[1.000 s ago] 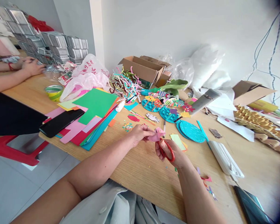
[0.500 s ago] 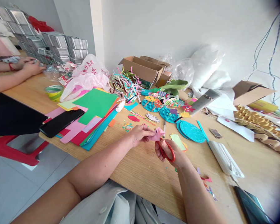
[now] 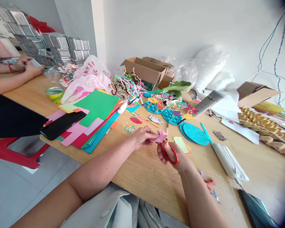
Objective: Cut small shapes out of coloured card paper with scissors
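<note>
A small piece of pink paper [image 3: 161, 136] is pinched in the fingers of my left hand [image 3: 143, 138]. My right hand [image 3: 173, 156] grips red-handled scissors [image 3: 174, 155], their blades up against the paper and partly hidden by it. Just beyond, a pen [image 3: 167, 128] lies on the table. Near my left hand are a red paper fish [image 3: 136, 120], a white drawn fish [image 3: 155, 120] and a heap of tiny paper bits [image 3: 129, 129]. Pale green paper pieces [image 3: 181, 144] rest to the right of the scissors.
Coloured paper sheets [image 3: 99, 106] and a black phone [image 3: 63, 125] lie at left. Blue discs [image 3: 196, 133], a grey bottle [image 3: 210, 100] and a white power strip [image 3: 229, 161] are at right. Pipe cleaners [image 3: 127, 84] and a cardboard box [image 3: 144, 71] stand behind. Another person's hands [image 3: 30, 67] hold a phone.
My hands, the pink paper and the scissors stay almost in place. At the far left, the other person's hands have raised and tilted the phone.
</note>
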Demonstrator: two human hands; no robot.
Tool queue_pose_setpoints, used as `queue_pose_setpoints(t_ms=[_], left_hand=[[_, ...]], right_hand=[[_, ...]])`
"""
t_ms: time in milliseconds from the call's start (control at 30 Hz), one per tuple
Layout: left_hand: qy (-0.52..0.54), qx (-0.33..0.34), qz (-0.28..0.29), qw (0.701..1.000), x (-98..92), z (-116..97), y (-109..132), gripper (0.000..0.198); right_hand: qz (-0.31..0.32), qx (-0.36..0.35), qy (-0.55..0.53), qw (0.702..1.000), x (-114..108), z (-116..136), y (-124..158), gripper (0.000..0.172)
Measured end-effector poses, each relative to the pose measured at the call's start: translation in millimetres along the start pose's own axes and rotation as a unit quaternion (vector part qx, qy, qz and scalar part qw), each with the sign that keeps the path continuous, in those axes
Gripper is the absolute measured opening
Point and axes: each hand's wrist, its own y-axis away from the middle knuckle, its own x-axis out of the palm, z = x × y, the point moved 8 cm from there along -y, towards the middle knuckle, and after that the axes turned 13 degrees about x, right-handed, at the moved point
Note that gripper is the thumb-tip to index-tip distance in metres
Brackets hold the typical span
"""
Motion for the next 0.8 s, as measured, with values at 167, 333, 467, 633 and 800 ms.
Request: queue_pose_setpoints(t_ms=[167,333,467,633,800], left_hand=[[0.003,0.002,0.009,1.0,1.1,-0.8,0.4,0.031],[0.017,0.006,0.013,1.0,0.9,0.0,-0.6,0.028],[0.02,0.005,0.01,1.0,0.1,1.6,-1.4,0.025],[0.036,-0.007,-0.011,0.999,-1.9,3.2,-0.6,0.02],[0.044,-0.012,-0.016,0.999,-1.2,2.1,0.5,0.021]], right_hand=[[0.001,-0.004,0.004,1.0,-0.5,-0.3,1.3,0.051],[-0.008,0.01,-0.002,1.0,-0.9,-2.3,-0.3,0.053],[-0.008,0.004,-0.006,1.0,0.0,-0.9,0.3,0.053],[-0.008,-0.006,-0.006,1.0,1.5,2.4,2.5,0.053],[-0.015,-0.002,-0.003,1.0,2.2,2.8,3.4,0.054]])
